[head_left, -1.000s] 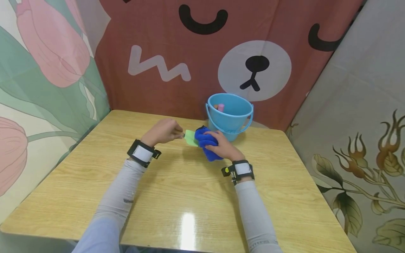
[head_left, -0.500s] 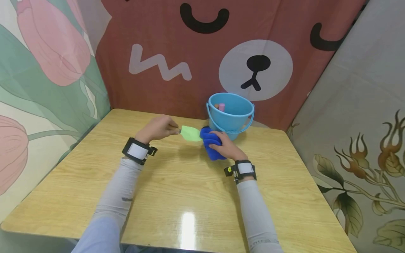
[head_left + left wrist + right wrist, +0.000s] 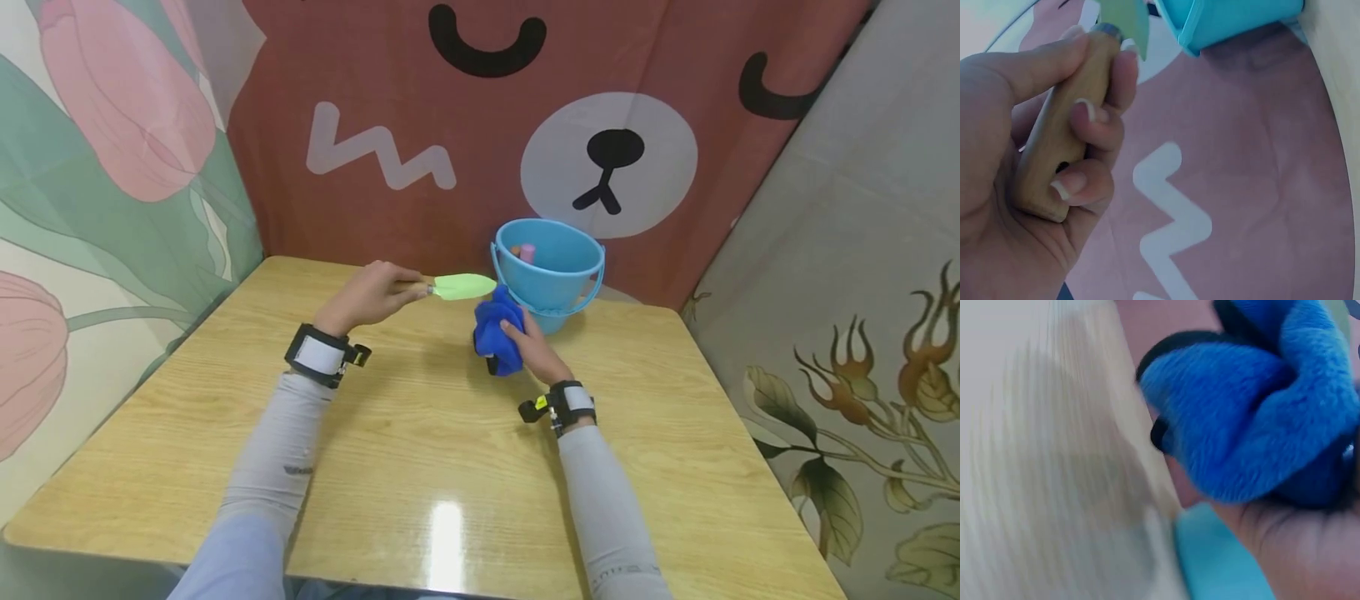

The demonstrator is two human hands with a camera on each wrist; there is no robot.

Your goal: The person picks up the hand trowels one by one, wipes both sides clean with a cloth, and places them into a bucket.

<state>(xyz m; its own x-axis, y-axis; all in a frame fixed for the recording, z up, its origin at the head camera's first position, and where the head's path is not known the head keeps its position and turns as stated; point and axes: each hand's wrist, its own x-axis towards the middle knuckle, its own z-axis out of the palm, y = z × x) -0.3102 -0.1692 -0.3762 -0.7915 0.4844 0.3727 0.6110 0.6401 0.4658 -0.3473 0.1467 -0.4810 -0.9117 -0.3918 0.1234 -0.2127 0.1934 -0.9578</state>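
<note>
My left hand grips a small garden trowel with a light green blade. Its fingers are curled round the wooden handle in the left wrist view. The blade lies level above the table, its tip pointing right. In my right hand is a bunched blue plush cloth with black edging, held just below the blade tip. Whether cloth and tip touch, I cannot tell. The right wrist view shows the cloth's folds close up; most of that hand's fingers are hidden.
Behind the cloth, a light blue bucket stands at the back of the wooden table. A pink thing and an orange-brown one show inside it. A bear-print curtain hangs along the back edge.
The trowel has come away from the cloth, its blade now fully showing and raised, as my left hand moved left and up. The cloth has turned in my right hand, its black edging now below.
</note>
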